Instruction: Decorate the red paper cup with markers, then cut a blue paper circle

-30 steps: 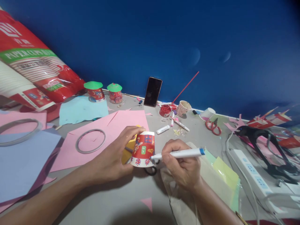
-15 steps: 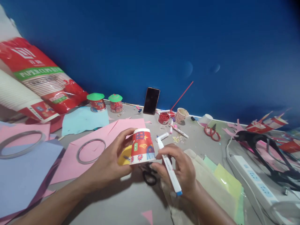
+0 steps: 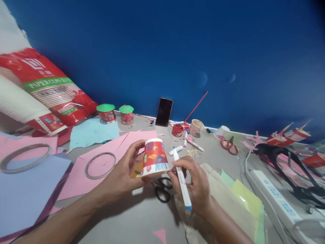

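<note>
The left hand (image 3: 125,171), thumb and fingers spread around its side, grips one upside-down red-and-white patterned paper cup (image 3: 155,157) above black-handled scissors (image 3: 159,185), while the right hand (image 3: 196,184) pinches one uncapped white marker with a blue end (image 3: 182,184) just beside it. Beyond stand two red paper cups with green conical paper tops (image 3: 107,117) (image 3: 127,118), near one red plastic bag (image 3: 50,89) reading "PAPER CUPS" on a green band.
</note>
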The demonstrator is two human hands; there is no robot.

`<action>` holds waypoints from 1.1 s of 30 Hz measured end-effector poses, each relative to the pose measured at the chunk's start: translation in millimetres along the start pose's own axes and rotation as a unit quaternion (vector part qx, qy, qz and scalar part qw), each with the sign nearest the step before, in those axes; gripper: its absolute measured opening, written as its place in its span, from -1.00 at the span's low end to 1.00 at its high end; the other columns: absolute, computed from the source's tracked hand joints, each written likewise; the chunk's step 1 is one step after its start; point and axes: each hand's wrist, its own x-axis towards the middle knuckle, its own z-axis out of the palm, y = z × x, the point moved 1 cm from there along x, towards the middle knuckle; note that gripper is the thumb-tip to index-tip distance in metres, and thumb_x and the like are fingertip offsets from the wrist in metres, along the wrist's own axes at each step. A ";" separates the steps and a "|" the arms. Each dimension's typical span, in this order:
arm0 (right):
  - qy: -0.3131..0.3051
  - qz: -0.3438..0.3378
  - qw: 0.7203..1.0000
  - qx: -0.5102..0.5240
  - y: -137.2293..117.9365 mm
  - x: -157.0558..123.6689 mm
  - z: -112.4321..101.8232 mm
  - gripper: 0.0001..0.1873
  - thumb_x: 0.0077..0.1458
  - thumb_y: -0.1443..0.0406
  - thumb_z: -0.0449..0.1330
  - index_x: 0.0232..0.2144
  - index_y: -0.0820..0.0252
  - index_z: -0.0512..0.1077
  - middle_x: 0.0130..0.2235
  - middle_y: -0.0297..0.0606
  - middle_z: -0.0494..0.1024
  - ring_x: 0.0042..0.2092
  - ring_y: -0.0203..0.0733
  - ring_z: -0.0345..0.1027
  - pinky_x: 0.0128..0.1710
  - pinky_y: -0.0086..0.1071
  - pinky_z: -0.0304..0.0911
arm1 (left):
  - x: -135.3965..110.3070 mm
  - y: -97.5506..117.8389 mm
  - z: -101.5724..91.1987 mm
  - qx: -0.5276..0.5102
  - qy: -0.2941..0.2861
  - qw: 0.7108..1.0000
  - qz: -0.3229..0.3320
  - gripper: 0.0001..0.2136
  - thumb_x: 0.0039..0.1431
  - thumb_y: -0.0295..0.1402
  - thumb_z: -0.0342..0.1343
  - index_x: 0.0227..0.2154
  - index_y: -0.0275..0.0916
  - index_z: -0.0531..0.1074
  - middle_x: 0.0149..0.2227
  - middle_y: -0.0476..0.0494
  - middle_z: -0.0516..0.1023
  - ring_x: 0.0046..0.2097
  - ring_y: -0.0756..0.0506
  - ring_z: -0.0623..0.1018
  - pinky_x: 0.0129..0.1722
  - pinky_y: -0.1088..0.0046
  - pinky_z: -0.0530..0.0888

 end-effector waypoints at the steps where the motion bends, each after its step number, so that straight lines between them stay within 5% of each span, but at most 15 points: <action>1: 0.002 -0.001 1.000 0.001 0.2 -0.5 0.1 -0.65 0.25 0.50 0.28 -0.02 -0.01 0.46 -0.28 -0.34 0.69 -0.35 -0.19 0.58 -0.35 -0.40 0.44 | 0.1 -0.8 1.4 -0.005 0.002 1.000 0.005 -0.17 0.15 -0.05 0.52 0.36 0.14 0.18 0.44 -0.28 0.48 0.41 -0.42 0.55 0.26 0.03 0.66; 6: 0.003 -0.019 1.000 -0.021 3.4 -6.7 -0.9 -0.70 0.33 0.47 0.25 0.00 -0.01 0.47 -0.28 -0.32 0.68 -0.32 -0.17 0.58 -0.34 -0.37 0.43 | -1.8 -6.1 4.1 -0.008 -0.003 1.000 0.002 -0.08 0.13 -0.03 0.53 0.42 0.13 0.09 0.47 -0.34 0.39 0.38 -0.45 0.57 0.27 -0.04 0.63; 11: -0.045 -0.098 0.990 -0.092 1.7 -11.0 -2.0 -0.80 0.47 0.38 0.15 0.04 0.08 0.49 -0.28 -0.25 0.65 -0.33 -0.12 0.51 -0.35 -0.30 0.38 | -5.4 -8.2 -3.5 0.050 0.018 0.999 0.001 0.15 -0.07 0.09 0.59 0.51 0.11 0.06 0.61 -0.34 0.08 0.51 -0.57 0.36 0.37 -0.14 0.53; 16: -0.071 -0.132 0.983 -0.107 -1.8 -10.0 3.3 -0.79 0.52 0.37 0.06 0.01 0.13 0.49 -0.34 -0.24 0.63 -0.39 -0.13 0.44 -0.38 -0.29 0.33 | -3.4 2.1 0.0 0.166 0.021 0.986 0.003 -0.14 0.09 -0.05 0.49 0.42 0.05 0.26 0.44 -0.27 0.36 0.36 -0.49 0.53 0.35 -0.16 0.54; 20: -0.024 -0.057 0.998 -0.020 -0.3 -6.5 -4.2 -0.81 0.44 0.38 0.22 0.05 0.08 0.49 -0.27 -0.25 0.69 -0.32 -0.13 0.56 -0.34 -0.32 0.42 | -0.4 7.8 3.2 0.184 0.023 0.983 0.018 -0.23 0.16 -0.16 0.42 0.39 -0.03 0.26 0.41 -0.29 0.38 0.36 -0.44 0.54 0.36 -0.11 0.55; 24: 0.011 0.009 0.999 0.034 0.2 -0.3 -19.1 -0.75 0.47 0.39 0.18 0.09 0.09 0.56 -0.29 -0.23 0.69 -0.34 -0.11 0.57 -0.32 -0.27 0.46 | 0.5 6.9 1.8 0.161 0.040 0.985 0.044 -0.27 0.16 -0.32 0.32 0.38 -0.06 0.23 0.45 -0.31 0.33 0.44 -0.38 0.47 0.45 -0.04 0.47; 33: 0.015 0.090 0.991 0.095 -9.4 -4.5 -11.8 -0.84 0.33 0.44 0.28 -0.18 0.07 0.58 -0.35 -0.37 0.66 -0.40 -0.27 0.57 -0.38 -0.49 0.42 | -3.1 2.3 4.4 0.132 0.046 0.989 0.054 -0.22 0.09 -0.42 0.32 0.39 -0.03 0.24 0.46 -0.33 0.32 0.49 -0.43 0.41 0.53 -0.14 0.33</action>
